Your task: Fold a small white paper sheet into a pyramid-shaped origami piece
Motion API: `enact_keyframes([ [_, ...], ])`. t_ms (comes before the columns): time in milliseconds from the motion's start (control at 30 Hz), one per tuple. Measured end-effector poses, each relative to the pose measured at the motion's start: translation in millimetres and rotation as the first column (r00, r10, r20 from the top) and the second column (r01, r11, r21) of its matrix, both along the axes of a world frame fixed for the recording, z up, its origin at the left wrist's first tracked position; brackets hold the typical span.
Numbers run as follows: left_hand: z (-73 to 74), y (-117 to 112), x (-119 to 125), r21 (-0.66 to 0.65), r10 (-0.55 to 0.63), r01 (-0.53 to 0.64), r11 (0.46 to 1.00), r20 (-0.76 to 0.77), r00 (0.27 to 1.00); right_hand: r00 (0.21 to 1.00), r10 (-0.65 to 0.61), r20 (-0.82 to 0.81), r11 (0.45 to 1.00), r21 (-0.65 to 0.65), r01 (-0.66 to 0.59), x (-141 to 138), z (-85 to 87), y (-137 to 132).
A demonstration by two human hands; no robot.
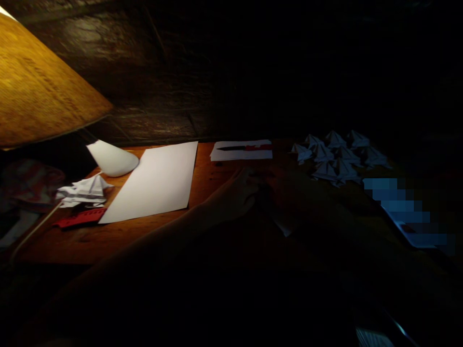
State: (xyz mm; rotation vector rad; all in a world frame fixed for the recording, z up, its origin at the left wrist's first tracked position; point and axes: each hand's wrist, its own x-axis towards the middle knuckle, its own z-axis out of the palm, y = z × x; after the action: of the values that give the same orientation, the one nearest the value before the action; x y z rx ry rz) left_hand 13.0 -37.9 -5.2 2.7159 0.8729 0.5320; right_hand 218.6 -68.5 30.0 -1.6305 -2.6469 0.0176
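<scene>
Left hand: the left hand (237, 193) reaches in from the lower left along a shadowed forearm and rests on the table (213, 178) near its middle, fingers bent down to the right.
Left grip: too dark to tell whether the fingers are apart or pressed together on anything.
Right hand: the right hand (291, 193) is only a dim shape just right of the left hand, close against it.
Right grip: cannot tell – lost in shadow.
Small paper: a small paper (285, 227) shows only as one pale corner below and between the hands, near the table's front half.
Direction: that corner points down toward the person; the rest is hidden, so its long axis cannot be read.
White sheet: a white sheet (155, 180) lies flat left of the hands – long axis running from near left to far right.
Lamp side: a lampshade (39, 86) hangs over the left end, with a paper cone (113, 158), a crumpled folded paper (84, 190) and a red ruler (79, 218) beneath it.
Far edge: a knife (246, 147) lies crosswise on a paper slip (231, 154), dark blade pointing left.
Right side: a cluster of folded paper shapes (338, 156) sits well apart from the hands.
</scene>
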Motion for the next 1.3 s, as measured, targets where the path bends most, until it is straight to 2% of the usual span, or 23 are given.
enact_keyframes([
  [233,3.2,-0.1,1.4,0.019,0.003,-0.003,1.000,-0.033,0.999,0.998,0.016,0.055,1.000,0.025,-0.018,-2.8,-0.3,0.6],
  [500,2.4,1.0,0.2,0.044,0.006,-0.003,0.999,-0.053,0.999,0.998,0.052,0.027,0.997,0.053,-0.053,-1.2,-5.2,5.0],
  [800,5.2,1.6,1.3,0.118,0.090,-0.071,0.990,-0.162,0.983,1.000,0.026,0.011,0.998,0.059,-0.027,-3.0,-3.9,5.7],
  [900,7.5,-1.9,1.0,0.139,0.108,-0.083,0.987,-0.179,0.978,0.999,0.031,-0.015,0.998,0.054,-0.030,0.1,-5.8,7.7],
  [1133,9.3,-5.5,1.4,0.155,0.130,-0.102,0.983,-0.183,0.974,0.985,0.139,-0.102,0.989,0.056,-0.134,4.6,-10.0,13.1],
  [1300,8.2,-6.0,1.5,0.179,0.126,-0.090,0.980,-0.204,0.971,0.983,0.127,-0.131,0.992,0.036,-0.123,3.3,-12.1,11.8],
])
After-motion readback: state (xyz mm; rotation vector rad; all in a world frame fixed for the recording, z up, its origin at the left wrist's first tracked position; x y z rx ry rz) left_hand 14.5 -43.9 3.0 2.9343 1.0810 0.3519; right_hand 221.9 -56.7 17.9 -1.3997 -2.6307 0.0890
